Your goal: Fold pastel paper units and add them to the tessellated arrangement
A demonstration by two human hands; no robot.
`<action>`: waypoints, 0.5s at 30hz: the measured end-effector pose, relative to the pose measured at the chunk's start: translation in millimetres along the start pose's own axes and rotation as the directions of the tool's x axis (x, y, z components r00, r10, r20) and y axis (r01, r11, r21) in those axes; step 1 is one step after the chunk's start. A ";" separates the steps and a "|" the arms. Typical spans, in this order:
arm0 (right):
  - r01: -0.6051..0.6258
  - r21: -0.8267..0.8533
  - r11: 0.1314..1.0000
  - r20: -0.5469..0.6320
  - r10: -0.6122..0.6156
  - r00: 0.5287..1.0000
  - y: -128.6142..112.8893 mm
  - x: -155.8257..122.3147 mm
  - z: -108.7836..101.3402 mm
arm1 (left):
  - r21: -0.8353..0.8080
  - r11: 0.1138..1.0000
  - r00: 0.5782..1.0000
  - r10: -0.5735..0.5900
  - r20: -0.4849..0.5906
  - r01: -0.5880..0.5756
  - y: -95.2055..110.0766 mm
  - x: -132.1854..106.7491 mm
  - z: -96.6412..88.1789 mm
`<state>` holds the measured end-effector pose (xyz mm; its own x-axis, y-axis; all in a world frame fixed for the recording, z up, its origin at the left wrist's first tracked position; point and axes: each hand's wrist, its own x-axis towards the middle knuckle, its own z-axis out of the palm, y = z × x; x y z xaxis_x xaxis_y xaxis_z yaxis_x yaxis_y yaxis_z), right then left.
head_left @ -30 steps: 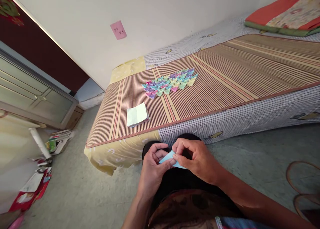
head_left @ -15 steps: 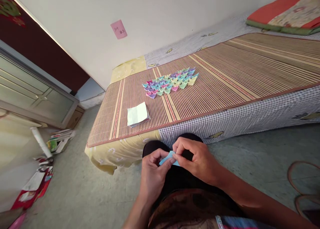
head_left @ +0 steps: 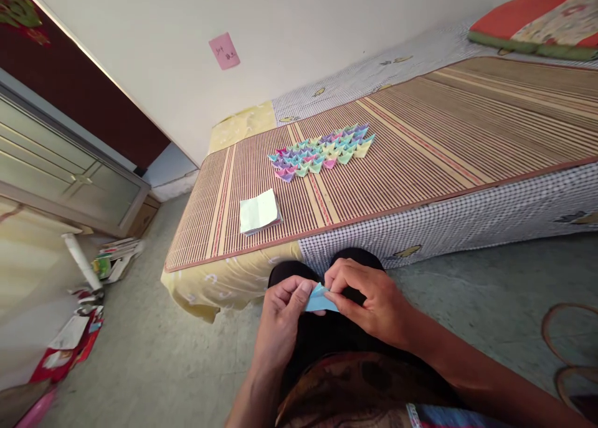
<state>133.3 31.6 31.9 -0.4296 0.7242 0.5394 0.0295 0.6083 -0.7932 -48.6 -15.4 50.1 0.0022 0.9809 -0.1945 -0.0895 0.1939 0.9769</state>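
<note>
A folded piece of light blue paper (head_left: 319,299) is held above my lap, between both hands. My left hand (head_left: 284,303) pinches its left side, thumb on top and fingers beneath. At its right side, my right hand (head_left: 362,291) grips the paper between thumb and curled fingers. Beyond my knees, a stack of pale paper sheets (head_left: 259,211) lies near the front edge of the bed mat. Farther back stand several rows of small folded paper boats (head_left: 322,152) in purple, blue, green, pink and yellow.
The bed carries a striped woven mat (head_left: 402,160) over a checked sheet (head_left: 448,222). A red-edged folded quilt (head_left: 537,23) lies at the far right. A pink note (head_left: 224,51) is stuck to the wall. Papers and magazines (head_left: 116,260) lie on the floor at left.
My left thumb has drawn back to the left, so more of the blue paper shows. My right hand keeps its pinch. The view has shifted slightly.
</note>
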 end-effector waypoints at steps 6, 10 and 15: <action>0.003 0.016 1.000 0.078 -0.005 0.997 -2.2 -1.7 -2.3 | -0.051 0.990 0.989 -0.127 0.071 0.131 8.0 5.4 -7.5; 0.006 0.011 1.000 0.073 -0.007 0.997 -2.3 -0.6 -1.4 | -0.051 0.993 0.991 -0.105 0.078 0.109 10.3 6.7 -7.4; 0.005 -0.010 1.000 0.077 -0.004 0.997 0.3 -0.8 0.1 | -0.030 0.995 0.994 -0.091 0.062 0.093 10.6 6.2 -6.0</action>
<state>133.6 31.2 31.3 -0.4984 0.6945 0.5189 0.0367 0.6149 -0.7877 -55.5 -7.4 58.7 0.0718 0.9583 -0.2766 -0.1192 0.2835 0.9515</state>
